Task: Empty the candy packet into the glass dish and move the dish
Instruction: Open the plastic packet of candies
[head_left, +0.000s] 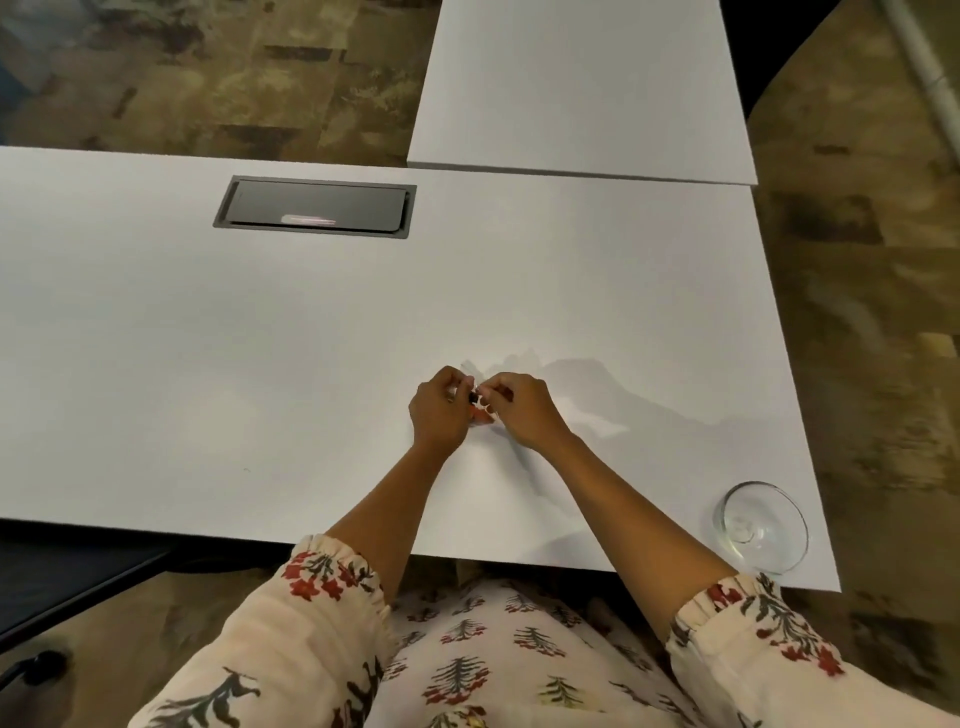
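Pinched between my left hand (439, 408) and right hand (524, 410), the candy packet (480, 405) hovers over the table (260, 338). Both forearms reach forward. The glass dish (761, 526) sits well apart.

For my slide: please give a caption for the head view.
Both hands pinch the candy packet; empty glass dish waits.

Count: two hands, left (439, 410) and right (522, 410), together pinching one small packet (480, 410) near the middle of the near table; contents too small to count. One empty glass dish (761, 527) at the near right corner. Two white tables, near (260, 364) and far (576, 88), and one dark hatch (314, 207) set in the near one, far left.
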